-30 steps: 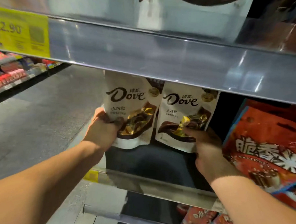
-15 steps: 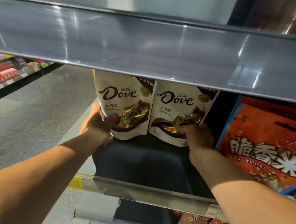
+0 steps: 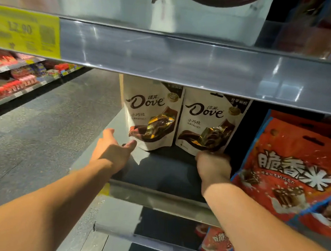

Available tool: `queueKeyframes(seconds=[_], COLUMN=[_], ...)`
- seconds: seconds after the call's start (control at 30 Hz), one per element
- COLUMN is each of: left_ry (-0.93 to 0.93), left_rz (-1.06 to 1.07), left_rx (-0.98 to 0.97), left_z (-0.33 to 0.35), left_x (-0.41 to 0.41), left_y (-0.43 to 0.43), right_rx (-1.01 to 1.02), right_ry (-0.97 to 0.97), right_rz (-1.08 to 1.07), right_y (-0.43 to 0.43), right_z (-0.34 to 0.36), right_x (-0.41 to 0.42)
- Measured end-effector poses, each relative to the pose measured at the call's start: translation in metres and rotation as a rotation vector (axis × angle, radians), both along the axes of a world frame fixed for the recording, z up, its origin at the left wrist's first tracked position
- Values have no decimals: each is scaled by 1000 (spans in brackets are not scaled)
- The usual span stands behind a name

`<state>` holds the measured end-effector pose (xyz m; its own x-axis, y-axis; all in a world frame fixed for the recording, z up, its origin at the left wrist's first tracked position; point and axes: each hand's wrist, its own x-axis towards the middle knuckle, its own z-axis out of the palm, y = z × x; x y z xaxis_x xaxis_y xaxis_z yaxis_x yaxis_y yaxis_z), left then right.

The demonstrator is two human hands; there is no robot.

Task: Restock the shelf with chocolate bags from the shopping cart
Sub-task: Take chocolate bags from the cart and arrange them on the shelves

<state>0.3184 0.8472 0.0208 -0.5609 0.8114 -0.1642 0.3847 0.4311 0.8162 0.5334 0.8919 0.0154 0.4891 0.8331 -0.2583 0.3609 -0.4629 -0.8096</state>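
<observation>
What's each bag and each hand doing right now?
Left Dove bag: upright on the shelf, not held.
Right Dove bag: upright, bottom edge gripped.
Left hand: open, by the left bag's bottom corner.
Right hand: grips the right bag's bottom.
Red bag: standing right of the Dove bags.

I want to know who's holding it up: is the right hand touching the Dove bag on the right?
Touching. The head view shows the right hand gripping the bottom edge of the right Dove bag.
</observation>
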Motion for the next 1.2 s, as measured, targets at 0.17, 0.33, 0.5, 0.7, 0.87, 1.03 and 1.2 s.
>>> queueKeyframes(seconds=[0.17, 0.33, 0.5, 0.7, 0.87, 1.03, 1.2], left_ry=[264, 398, 295, 388, 270, 65, -57], left_rz=[-46, -41, 47, 80, 248, 346, 338], left_rx=[-25, -50, -194, -203, -420, -674, -722], left_z=[9, 13, -17, -41, -74, -118, -170], left_x=[-31, -91, -176, -260, -303, -315, -308], left_y=[-56, -138, -280, -485, -632, -721, -729], right_rx=[-13, 207, 171, 222, 259, -207, -585], right_ry=[-19, -249, -316, -375, -506, -772, -561], right_rz=[153, 596, 1019, 1479, 1847, 1816, 1364], right_y=[-50, -135, -238, -384, -500, -545, -512], right_z=[21, 33, 18, 1, -28, -107, -171], right_x=[-36, -86, -173, -311, -398, -434, -434])
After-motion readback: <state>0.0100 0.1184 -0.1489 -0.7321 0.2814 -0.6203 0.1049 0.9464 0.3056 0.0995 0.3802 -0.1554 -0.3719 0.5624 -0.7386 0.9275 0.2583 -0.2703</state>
